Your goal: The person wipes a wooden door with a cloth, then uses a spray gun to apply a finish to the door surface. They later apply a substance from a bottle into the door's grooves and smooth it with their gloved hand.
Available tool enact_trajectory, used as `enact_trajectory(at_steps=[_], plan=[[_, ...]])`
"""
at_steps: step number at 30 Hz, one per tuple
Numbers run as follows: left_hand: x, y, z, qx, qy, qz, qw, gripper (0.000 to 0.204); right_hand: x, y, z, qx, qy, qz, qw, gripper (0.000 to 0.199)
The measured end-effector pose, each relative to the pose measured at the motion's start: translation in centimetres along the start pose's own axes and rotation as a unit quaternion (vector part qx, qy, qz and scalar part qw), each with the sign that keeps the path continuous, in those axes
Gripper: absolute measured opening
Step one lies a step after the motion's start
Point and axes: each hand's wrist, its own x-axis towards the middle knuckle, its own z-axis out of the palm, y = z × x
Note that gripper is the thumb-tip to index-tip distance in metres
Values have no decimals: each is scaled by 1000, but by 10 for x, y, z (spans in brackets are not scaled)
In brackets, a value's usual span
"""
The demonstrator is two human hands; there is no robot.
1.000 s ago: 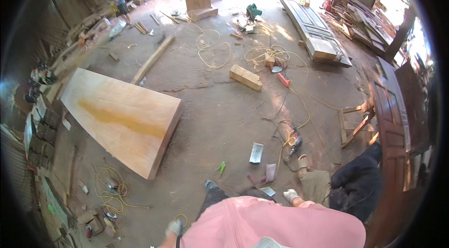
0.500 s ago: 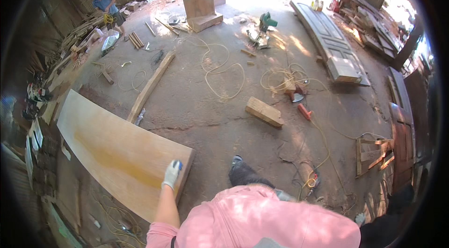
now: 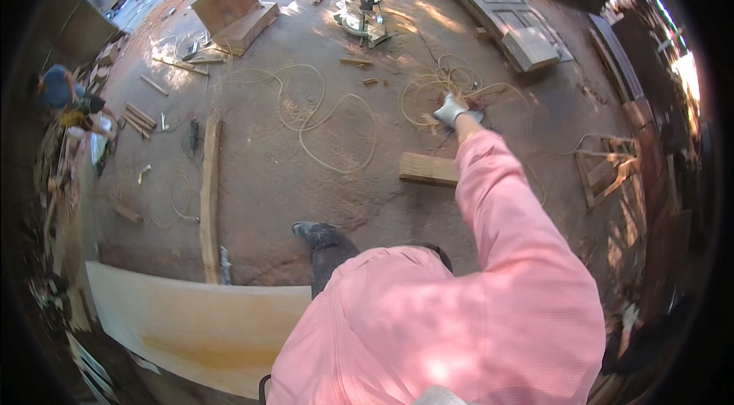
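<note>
My right hand (image 3: 451, 109), in a white glove, reaches out over the coiled yellow cord (image 3: 413, 116). Just beside and beneath it sits a dark reddish object (image 3: 475, 116), mostly covered by the hand. The fingers are blurred, and whether they grip anything does not show. Under my outstretched pink sleeve lies a squared timber block (image 3: 428, 168), its right end hidden by the arm. My left hand is out of sight. A broad pale wooden board (image 3: 229, 309) with a yellowish-brown streak lies at lower left, partly behind my body.
A long beam (image 3: 209, 199) runs away from the board. A green miter saw (image 3: 371, 11) stands ahead, with a wooden block assembly (image 3: 229, 8) to its left. Panelled doors (image 3: 489, 4) lie at far right. Another person (image 3: 61, 88) bends at far left. Cords loop across the floor.
My view has swung right. My left hand, which was on the board with something blue, has left the picture. My right arm now stretches forward to the coiled cord.
</note>
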Motion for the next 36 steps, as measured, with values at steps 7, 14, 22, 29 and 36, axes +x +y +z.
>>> enact_trajectory(at_steps=[7, 14, 22, 29, 36], plan=[[186, 49, -303, -118, 288, 22, 950, 41, -81, -92, 136, -109, -185, -19, 976, 41], [386, 361, -590, 115, 281, 352, 885, 40, -181, -280, 321, -209, -430, -162, 863, 36], [522, 275, -723, -83, 188, 54, 977, 40, 140, -680, 316, -305, -90, -471, 822, 28], [499, 72, -692, 197, 286, 92, 933, 42, 217, -1169, 147, 179, 35, -477, 860, 30], [641, 61, -899, 199, 60, -23, 978, 30, 111, -1381, 261, 342, -123, -422, 831, 38]])
